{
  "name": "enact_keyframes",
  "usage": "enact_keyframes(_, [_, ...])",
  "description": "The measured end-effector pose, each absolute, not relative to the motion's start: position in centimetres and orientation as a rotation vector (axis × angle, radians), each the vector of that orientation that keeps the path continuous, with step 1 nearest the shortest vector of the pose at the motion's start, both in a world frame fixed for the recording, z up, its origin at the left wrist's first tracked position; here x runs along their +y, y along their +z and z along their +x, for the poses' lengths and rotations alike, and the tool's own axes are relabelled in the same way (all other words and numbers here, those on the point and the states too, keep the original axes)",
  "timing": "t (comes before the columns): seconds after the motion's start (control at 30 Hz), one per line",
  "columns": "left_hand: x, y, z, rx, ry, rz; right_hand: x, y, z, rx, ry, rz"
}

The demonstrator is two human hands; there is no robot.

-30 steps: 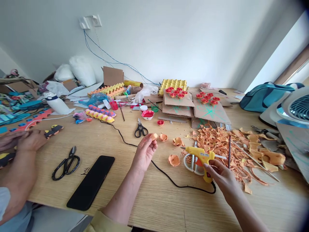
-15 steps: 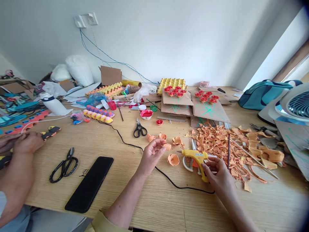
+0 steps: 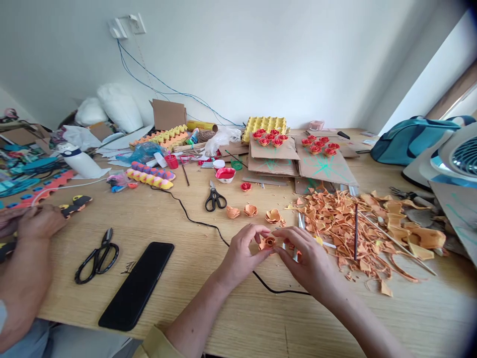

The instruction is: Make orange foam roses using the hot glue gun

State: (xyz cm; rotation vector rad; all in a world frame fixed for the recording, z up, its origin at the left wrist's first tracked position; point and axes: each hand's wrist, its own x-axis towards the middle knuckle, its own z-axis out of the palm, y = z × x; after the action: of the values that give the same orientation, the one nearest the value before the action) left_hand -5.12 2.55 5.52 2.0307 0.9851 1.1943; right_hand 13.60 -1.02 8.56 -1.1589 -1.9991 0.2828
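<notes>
Both hands are meeting over the table point(image 3: 231, 308), low centre. Left hand point(image 3: 242, 251) and right hand point(image 3: 309, 258) are pinching one orange flower point(image 3: 268, 242) between them. Fingers on both are narrow and curled in, and the tips are closing on the flower's rim from either side. The flower is sitting just above the tabletop; can't tell if it is touching the wood.

A black cord point(image 3: 194, 219) is running across the table and passing under the hands. Three loose orange cups point(image 3: 250, 210) are lying in a row just behind the hands. An orange scrap pile point(image 3: 346, 223) is spreading out to the right, with a dark stick point(image 3: 356, 231) lying across it. White-handled scissors point(image 3: 300, 222) are poking out behind the right hand, mostly hidden.

Small black scissors point(image 3: 215, 199) are lying further back, near a red paint bowl point(image 3: 225, 174) and a single red flower point(image 3: 245, 186). More red flowers point(image 3: 268, 139) are sitting on cardboard sheets point(image 3: 324, 169) in front of a yellow egg tray point(image 3: 265, 123).

To the left, a phone point(image 3: 137, 284) is lying face down beside big black scissors point(image 3: 97, 257). At the far left another person's hand point(image 3: 37, 221) is resting on the table near a black-and-yellow piece point(image 3: 76, 203). A blue bag point(image 3: 406, 141) and a fan point(image 3: 460, 159) are sitting at the far right.
</notes>
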Motion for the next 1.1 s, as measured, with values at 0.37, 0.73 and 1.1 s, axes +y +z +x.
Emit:
enact_keyframes(0.37, [2.3, 5.1, -4.9, 1.070, 1.097, 2.059, -0.2, 8.5, 14.4, -2.178, 0.444, -1.061])
enact_keyframes(0.73, [3.1, 4.2, -5.0, 1.152, 0.813, 2.149, 0.4, 6.5, 15.4, -2.044, 0.339, -1.161])
enact_keyframes(1.1, [3.0, 3.8, -4.3, 1.139, 0.724, 2.015, 0.4, 5.2, 14.5, -2.109, 0.450, -1.121])
